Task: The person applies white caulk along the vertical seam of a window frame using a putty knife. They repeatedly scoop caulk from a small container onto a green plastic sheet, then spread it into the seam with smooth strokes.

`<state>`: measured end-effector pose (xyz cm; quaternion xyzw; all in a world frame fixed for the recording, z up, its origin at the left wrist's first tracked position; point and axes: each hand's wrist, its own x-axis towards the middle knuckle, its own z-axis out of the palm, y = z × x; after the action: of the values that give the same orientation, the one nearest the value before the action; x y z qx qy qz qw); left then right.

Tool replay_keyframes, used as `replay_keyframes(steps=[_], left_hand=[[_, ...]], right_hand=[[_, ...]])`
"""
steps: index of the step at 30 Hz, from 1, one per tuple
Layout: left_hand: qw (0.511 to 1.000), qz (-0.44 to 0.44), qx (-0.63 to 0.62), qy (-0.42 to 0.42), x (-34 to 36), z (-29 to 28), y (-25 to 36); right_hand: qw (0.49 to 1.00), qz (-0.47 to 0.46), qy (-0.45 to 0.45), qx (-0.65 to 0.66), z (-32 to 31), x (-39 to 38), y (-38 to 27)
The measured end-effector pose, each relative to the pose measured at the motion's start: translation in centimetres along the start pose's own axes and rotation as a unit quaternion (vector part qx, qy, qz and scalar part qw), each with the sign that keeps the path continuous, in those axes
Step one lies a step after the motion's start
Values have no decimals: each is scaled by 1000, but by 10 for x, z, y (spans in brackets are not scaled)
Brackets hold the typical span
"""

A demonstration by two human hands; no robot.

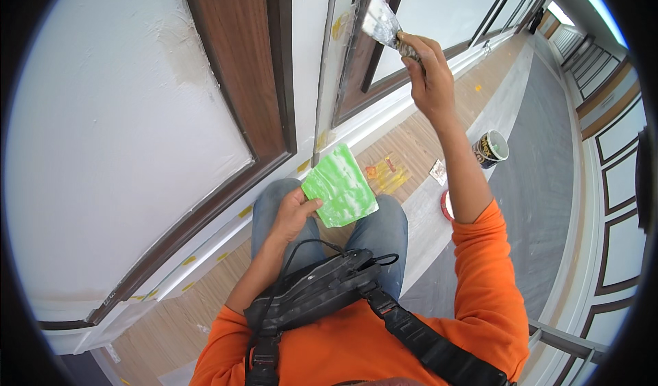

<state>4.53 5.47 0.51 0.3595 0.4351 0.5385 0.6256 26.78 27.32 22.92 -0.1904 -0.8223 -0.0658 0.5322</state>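
My right hand [426, 67] is raised beside a brown-framed white wall panel [428, 9], gripping the handle of a scraper [379, 17] whose blade is coated in white paste. The blade is near a narrow vertical strip [327, 84] with yellow patches; I cannot tell if they touch. Lower down, my left hand [295, 211] holds a square green plastic board [340, 184] smeared with white paste, over my bent knees. A larger white panel [110, 139] with dark wood trim fills the left side.
A black-and-white bucket [489, 148], a small square object [438, 172], a partly hidden red round item [445, 206] and a crumpled yellow sheet [387, 175] lie on the floor to the right. A metal frame [569, 345] stands lower right. The corridor recedes toward a distant dark figure [536, 19].
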Motion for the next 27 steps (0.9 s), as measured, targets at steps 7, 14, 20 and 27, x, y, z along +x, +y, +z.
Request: replay_keyframes(steps=[7,14,20,27], left_hand=[[1000,0,9,-3,-1,0,2],[999,4,36,14,-3,3,6],[999,5,44,4,1,0,-4],[1000,7,27,4,0,0,-2]], right_hand=[[943,-209,-59,-251,-7,34,39],[968,-122,-54,-212,-19,-3,20],[996,77,-33,-8,-9,4,-53],[990,125,-34,-58,10,7,-82]])
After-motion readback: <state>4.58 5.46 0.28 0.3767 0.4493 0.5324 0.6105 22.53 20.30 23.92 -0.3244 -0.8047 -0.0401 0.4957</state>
